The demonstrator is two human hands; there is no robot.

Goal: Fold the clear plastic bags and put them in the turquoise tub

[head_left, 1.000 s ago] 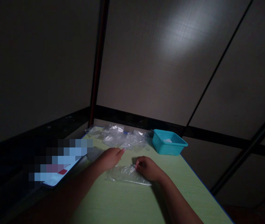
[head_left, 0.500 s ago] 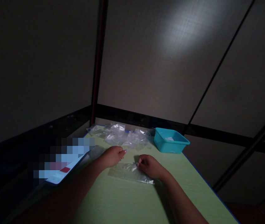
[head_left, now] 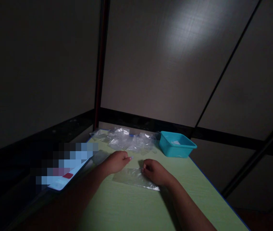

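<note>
1. My table (head_left: 127,208) — pale green, wood-grained, blue-edged.
2. Spread on it, close to me: a clear plastic bag (head_left: 129,179).
3. Toward the far end — crumpled clear plastic (head_left: 124,142) left of a turquoise bin (head_left: 177,152).

Lit screen (head_left: 61,183) mostly pixelated, clear plastic bag (head_left: 129,178) partly hidden by right hand (head_left: 156,172), table (head_left: 122,208) cut off below
</note>
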